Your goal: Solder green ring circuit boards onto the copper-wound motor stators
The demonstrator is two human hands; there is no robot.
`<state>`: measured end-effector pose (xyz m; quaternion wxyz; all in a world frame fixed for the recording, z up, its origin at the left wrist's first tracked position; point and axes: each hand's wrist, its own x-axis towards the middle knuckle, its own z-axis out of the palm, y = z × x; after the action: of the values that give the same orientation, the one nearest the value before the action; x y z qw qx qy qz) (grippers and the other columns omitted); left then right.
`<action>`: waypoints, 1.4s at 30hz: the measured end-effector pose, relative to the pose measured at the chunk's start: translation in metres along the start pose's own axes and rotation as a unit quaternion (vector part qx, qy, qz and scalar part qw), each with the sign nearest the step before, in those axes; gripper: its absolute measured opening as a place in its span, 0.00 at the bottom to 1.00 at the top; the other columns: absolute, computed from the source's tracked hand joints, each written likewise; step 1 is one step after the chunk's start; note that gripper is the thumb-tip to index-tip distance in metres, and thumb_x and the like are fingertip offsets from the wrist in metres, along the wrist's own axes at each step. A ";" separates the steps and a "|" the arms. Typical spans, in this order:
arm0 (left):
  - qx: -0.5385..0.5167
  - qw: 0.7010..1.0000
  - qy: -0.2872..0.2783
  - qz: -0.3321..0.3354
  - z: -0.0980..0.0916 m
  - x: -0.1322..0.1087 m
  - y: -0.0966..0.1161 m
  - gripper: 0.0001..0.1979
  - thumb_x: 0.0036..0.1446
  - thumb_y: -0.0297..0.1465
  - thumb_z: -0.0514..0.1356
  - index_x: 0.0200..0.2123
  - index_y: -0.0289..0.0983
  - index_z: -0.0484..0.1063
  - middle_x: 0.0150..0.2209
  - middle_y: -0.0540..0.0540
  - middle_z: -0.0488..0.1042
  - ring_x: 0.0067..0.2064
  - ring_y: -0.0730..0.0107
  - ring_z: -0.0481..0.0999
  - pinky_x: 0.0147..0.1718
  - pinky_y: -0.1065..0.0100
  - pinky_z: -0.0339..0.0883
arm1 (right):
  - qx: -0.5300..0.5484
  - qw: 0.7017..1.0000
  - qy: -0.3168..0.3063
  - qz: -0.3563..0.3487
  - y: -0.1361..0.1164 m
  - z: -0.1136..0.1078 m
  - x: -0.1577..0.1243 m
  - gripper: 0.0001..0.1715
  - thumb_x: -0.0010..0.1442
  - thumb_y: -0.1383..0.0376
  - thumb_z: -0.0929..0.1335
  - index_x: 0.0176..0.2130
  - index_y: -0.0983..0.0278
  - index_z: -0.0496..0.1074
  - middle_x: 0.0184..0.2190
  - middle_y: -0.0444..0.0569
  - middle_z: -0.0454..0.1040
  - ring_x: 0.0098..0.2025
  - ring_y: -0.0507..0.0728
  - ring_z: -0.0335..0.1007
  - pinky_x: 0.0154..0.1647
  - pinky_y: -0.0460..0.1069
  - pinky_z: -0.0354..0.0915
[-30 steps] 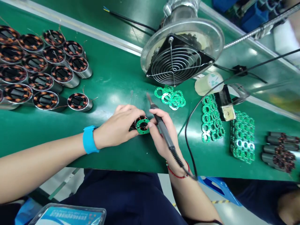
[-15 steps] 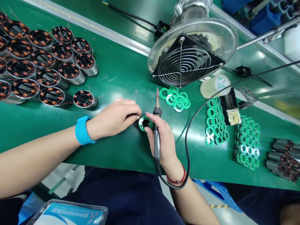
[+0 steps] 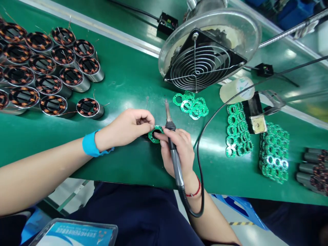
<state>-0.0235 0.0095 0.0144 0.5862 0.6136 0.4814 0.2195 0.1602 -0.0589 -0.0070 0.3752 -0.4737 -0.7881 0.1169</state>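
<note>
My left hand (image 3: 128,127), with a blue wristband, is closed around a small motor stator hidden under it, pinching the edge of a green ring-shaped circuit board (image 3: 154,134) that sits on the stator's end. My right hand (image 3: 176,152) is closed on a black soldering iron (image 3: 173,150), its tip pointing up and away from me just beyond the board. Its fingertips also touch the board's right edge. The iron's black cable loops off the table edge and runs up to the right.
Several copper-wound stators (image 3: 46,75) stand at the left, one (image 3: 89,107) apart from the rest. A fume fan (image 3: 205,54) sits behind. Loose green boards (image 3: 191,104) lie ahead; more boards (image 3: 237,131) and finished parts (image 3: 314,169) lie right. A solder roll (image 3: 237,89) lies beside them.
The soldering iron swung from leaning left to nearly upright in my right hand. Both hands stayed on the green board and stator, shifting slightly.
</note>
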 end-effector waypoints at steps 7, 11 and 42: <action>0.014 1.000 0.004 -0.001 -0.001 0.002 0.000 0.05 0.47 0.29 0.56 0.23 0.36 0.70 0.19 0.56 0.63 0.22 0.79 0.58 0.21 0.74 0.53 | 0.143 0.976 0.156 0.058 0.004 -0.001 -0.016 0.18 0.69 0.58 0.66 0.56 0.58 0.71 0.32 0.44 0.80 0.29 0.56 0.78 0.33 0.53 0.72; 0.029 1.000 0.005 -0.003 -0.003 0.004 -0.002 0.04 0.47 0.28 0.56 0.23 0.36 0.69 0.19 0.56 0.64 0.22 0.79 0.59 0.22 0.75 0.54 | 0.186 0.964 0.178 0.060 0.003 -0.006 -0.018 0.13 0.69 0.57 0.65 0.47 0.59 0.74 0.24 0.41 0.71 0.20 0.53 0.67 0.22 0.51 0.64; 0.160 0.984 -0.077 0.032 -0.013 -0.003 -0.002 0.07 0.57 0.34 0.56 0.32 0.37 0.71 0.26 0.53 0.71 0.27 0.74 0.67 0.28 0.70 0.59 | 0.052 0.993 -0.093 0.049 0.006 0.000 0.003 0.28 0.65 0.69 0.66 0.62 0.55 0.61 0.52 0.52 0.77 0.48 0.60 0.74 0.49 0.57 0.73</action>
<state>-0.0366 0.0134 0.0167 0.5087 0.7295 0.4437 0.1104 0.1631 -0.0531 -0.0091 0.3184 -0.4785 -0.7885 0.2188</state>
